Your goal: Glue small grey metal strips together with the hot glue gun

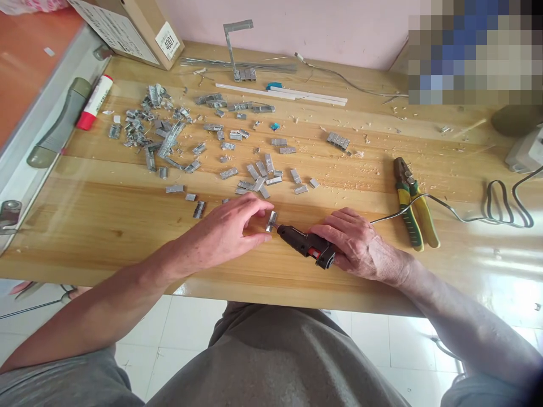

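A hot glue gun (307,244), black with a red part, is in my right hand (360,243), whose fingers wrap over its body. Its nozzle points left and meets a small grey metal-looking piece (272,221). My left hand (231,223) is around that piece, thumb and fingers spread on either side; I see small gaps at the fingertips, though light contact cannot be ruled out. Just beyond lie several similar loose grey strips (261,175). A short joined block (199,210) of such pieces rests left of my left hand.
Grey scraps are heaped (156,124) at the back left. Pliers (413,209) lie at right, with the black cord (449,212) crossing them. White sticks (282,94), thin wires (254,65), a bent grey stand (235,51), a marker (95,102) and a carton (131,34) are farther back.
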`<state>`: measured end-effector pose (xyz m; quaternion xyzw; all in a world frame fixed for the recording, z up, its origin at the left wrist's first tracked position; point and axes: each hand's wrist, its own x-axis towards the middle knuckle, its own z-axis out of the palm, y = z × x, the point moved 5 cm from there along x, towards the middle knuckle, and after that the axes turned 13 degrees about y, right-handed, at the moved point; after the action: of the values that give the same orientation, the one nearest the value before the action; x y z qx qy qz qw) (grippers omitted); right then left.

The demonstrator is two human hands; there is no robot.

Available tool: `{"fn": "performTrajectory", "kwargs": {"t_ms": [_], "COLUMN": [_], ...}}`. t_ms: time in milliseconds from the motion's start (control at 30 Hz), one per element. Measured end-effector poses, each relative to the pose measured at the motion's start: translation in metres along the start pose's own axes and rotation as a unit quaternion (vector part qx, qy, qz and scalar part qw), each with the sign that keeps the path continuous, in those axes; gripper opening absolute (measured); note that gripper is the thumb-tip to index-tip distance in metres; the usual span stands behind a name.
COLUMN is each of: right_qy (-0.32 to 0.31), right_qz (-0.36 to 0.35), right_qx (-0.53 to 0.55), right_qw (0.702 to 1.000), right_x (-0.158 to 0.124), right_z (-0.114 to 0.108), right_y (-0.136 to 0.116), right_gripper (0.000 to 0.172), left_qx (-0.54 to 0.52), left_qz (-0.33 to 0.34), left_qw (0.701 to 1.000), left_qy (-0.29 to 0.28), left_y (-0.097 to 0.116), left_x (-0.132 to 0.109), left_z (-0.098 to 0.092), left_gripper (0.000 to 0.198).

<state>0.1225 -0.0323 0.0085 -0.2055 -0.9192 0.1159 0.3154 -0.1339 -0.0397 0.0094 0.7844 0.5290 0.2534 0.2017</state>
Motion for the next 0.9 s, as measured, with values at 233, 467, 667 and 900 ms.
{"fn": "performTrajectory", "kwargs": {"t_ms": [233, 467, 667, 900], "right_qy": [0.001, 0.002, 0.01, 0.009], "right_qz": [0.0, -0.008, -0.022, -0.033], "right_qx": [0.002, 0.004, -0.006, -0.035], "right_qw": [1.0, 1.0, 1.0, 0.999], "right_x": [-0.0002, 0.0019, 0.0027, 0.0013], "right_z": [0.0001, -0.002, -0.0009, -0.0001], "right_y": [0.0008, -0.0014, -0.0037, -0.0036], "right_gripper": [0.022, 0.023, 0.019, 0.018], "left_qx": [0.009, 0.011, 0.018, 0.022], "left_qz": [0.023, 0.029, 0.046, 0.053], "left_qw": [0.999, 1.0, 0.999, 0.998], "left_qy": [-0.021, -0.008, 0.005, 0.004], "left_y": [-0.0021, -0.0017, -0.0006, -0.003], "left_x": [0.0003, 0.0009, 0.0008, 0.0005], "left_z": [0.0025, 0.0024, 0.004, 0.0047], "left_gripper": [0.039, 0.032, 0.035, 0.034]}}
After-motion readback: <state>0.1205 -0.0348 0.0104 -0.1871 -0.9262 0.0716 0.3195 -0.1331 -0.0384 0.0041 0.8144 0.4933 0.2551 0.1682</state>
